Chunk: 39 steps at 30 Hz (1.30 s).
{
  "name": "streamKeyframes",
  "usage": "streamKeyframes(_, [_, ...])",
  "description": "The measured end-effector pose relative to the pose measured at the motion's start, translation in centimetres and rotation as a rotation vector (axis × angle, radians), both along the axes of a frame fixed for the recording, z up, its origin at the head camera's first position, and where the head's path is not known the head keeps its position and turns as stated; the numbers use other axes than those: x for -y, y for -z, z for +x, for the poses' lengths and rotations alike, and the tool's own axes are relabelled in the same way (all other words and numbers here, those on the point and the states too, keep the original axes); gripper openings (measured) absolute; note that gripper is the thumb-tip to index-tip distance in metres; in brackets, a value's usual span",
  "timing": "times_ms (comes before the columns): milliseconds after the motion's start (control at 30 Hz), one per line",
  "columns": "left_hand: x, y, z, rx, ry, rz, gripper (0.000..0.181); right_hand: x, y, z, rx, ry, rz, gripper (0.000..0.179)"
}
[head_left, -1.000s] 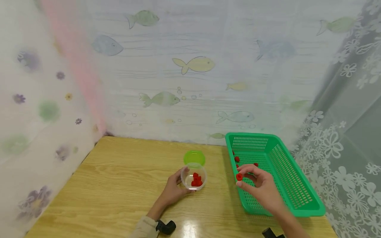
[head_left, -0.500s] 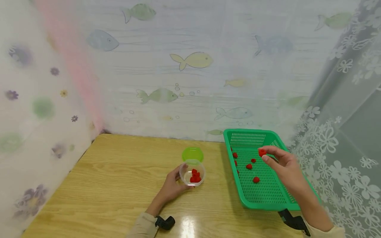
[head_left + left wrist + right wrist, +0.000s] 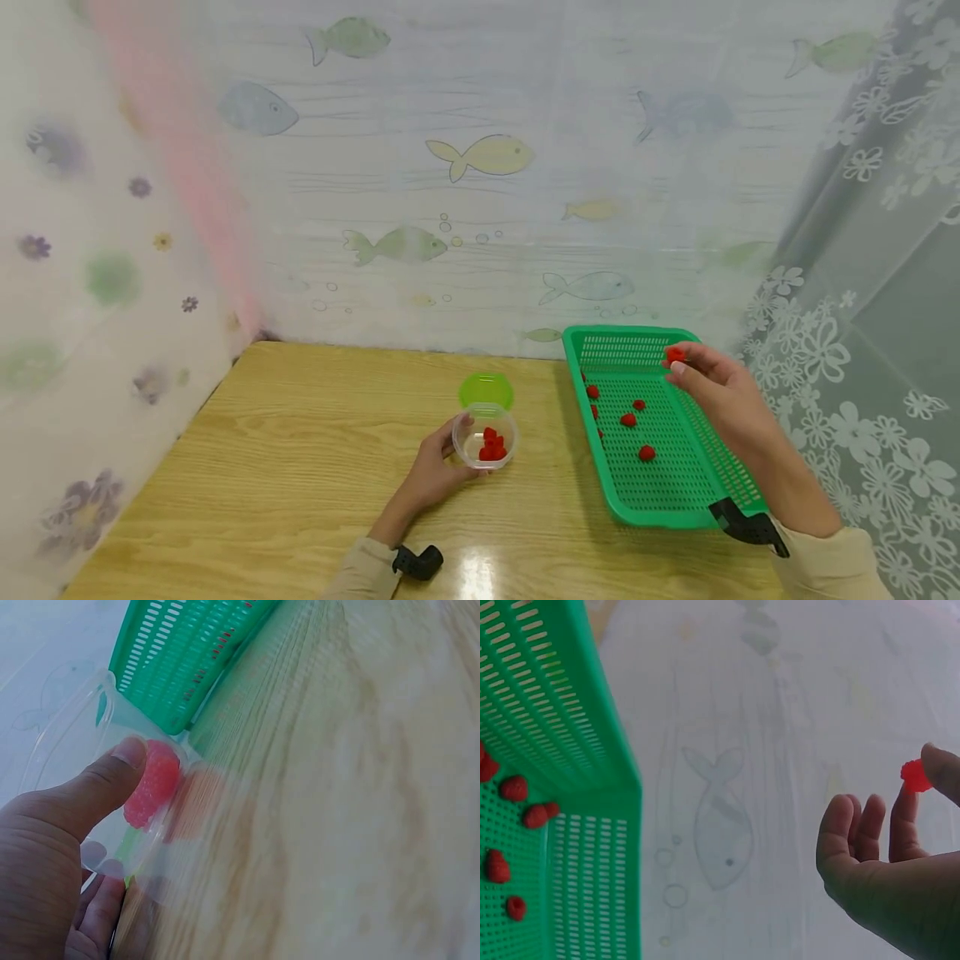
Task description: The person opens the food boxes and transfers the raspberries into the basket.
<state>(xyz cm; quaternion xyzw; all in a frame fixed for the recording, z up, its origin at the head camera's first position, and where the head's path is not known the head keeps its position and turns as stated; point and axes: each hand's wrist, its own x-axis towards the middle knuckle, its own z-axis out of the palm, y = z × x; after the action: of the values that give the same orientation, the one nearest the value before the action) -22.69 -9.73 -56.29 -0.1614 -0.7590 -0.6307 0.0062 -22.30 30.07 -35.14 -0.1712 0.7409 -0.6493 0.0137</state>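
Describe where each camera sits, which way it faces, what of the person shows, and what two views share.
Head: worn on the head, facing forward and down over the table; left grip, right grip and both sleeves show.
Left wrist: worn there, looking past the left grip at the clear cup, green basket beyond.
Right wrist: worn there, facing the fish-printed backdrop, basket at picture left; right grip shows, pinching a raspberry.
Shared: head and right wrist both show that held raspberry.
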Motion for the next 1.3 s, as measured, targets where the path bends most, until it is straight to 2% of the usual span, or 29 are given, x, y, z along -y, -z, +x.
streamKeyframes(133, [0.0, -0.1, 0.0, -0.006, -0.001, -0.003, 0.093, -0.4, 0.3, -1.0, 0.044, 0.0, -0.042, 0.018])
streamKeyframes(433, [0.3, 0.1, 0.3, 0.01, -0.024, -0.014, 0.092, -1.3, 1.3, -3.3, 0.134, 0.057, -0.004, 0.024])
streamKeyframes(533, [0.3, 0.2, 0.5, 0.01, -0.023, -0.012, 0.091, -1.8, 1.9, -4.0, 0.143, 0.06, 0.024, 0.036])
streamKeyframes(667, [0.2, 0.1, 0.4, 0.005, -0.025, -0.028, 0.093, -2.3, 2.3, -4.9, 0.16, 0.073, 0.073, 0.062])
streamKeyframes(767, [0.2, 0.0, 0.3, 0.002, -0.023, -0.034, 0.093, -2.6, 2.6, -5.5, 0.173, 0.084, 0.116, 0.072])
streamKeyframes(1000, [0.2, -0.2, 0.2, 0.008, -0.012, -0.047, 0.092, -3.1, 3.2, -6.3, 0.211, 0.114, 0.166, 0.076])
streamKeyframes(1133, [0.1, -0.2, 0.3, -0.013, 0.001, -0.032, 0.092, -3.2, 3.5, -6.5, 0.221, 0.152, 0.172, 0.076])
streamKeyframes(1233, [-0.2, -1.1, 0.7, -0.012, 0.0, -0.021, 0.091, -3.4, 3.8, -6.4, 0.223, 0.168, 0.167, 0.077])
streamKeyframes(1300, [-0.4, -1.2, 0.7, -0.002, -0.011, -0.019, 0.091, -3.6, 4.0, -6.4, 0.217, 0.174, 0.166, 0.077])
